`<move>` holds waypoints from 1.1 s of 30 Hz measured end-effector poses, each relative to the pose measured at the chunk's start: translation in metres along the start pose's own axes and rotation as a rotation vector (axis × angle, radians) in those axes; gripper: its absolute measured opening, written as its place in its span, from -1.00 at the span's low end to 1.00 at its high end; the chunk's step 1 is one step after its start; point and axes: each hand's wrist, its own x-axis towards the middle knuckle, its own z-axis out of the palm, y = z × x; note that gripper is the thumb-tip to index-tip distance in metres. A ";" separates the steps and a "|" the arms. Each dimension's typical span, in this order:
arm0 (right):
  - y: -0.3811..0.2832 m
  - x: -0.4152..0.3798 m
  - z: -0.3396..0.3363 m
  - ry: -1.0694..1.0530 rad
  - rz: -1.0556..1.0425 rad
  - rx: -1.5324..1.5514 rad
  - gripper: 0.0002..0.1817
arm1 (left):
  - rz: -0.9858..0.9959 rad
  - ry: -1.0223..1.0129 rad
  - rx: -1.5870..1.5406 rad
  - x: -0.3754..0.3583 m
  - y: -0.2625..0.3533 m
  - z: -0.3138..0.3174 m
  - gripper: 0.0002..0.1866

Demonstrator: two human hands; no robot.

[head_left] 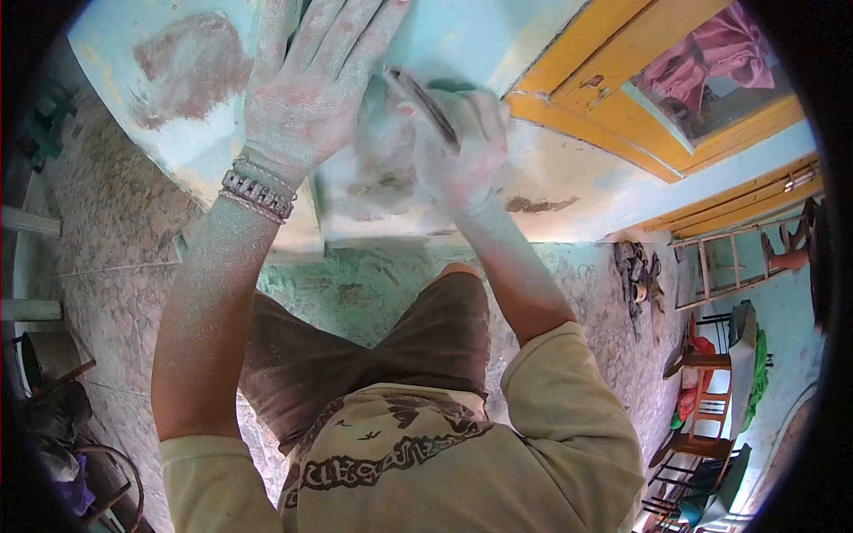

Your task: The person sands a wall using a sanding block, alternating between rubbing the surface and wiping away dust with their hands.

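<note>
My left hand [306, 102] lies with fingers stretched out against the pale blue-green wall [453, 40]. White dust coats the hand and forearm, and a braided bracelet [258, 189] circles the wrist. To its right, my right hand [466, 147], just as dusty, is closed around a thin flat sanding pad [425, 107] with a dark edge, held close to the wall. Its exact make is hard to see. Around the hands the wall shows a rough brown patch [191, 67] on the left and a smaller dark patch [538, 204] below the right hand.
A yellow wooden window frame [613, 107] borders the wall at upper right. Pale dust covers the floor [346, 284] below. Shoes [638, 275], a ladder [733, 266] and wooden chairs [711, 400] stand to the right. A bucket [49, 355] is at far left.
</note>
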 end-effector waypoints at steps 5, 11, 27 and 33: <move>0.020 -0.018 0.028 0.183 0.377 0.382 -0.87 | -0.007 -0.018 0.034 -0.003 0.003 -0.002 -0.50; 0.009 0.001 0.006 0.121 0.311 -0.060 -0.92 | -0.002 -0.005 -0.040 -0.013 -0.003 0.013 -0.32; -0.006 0.015 0.001 0.103 -0.025 -0.113 -0.82 | -0.007 0.020 0.004 -0.006 0.001 0.009 -0.45; -0.010 -0.005 0.010 0.087 0.142 -0.080 -0.84 | -0.017 -0.012 -0.047 -0.011 -0.002 0.008 -0.37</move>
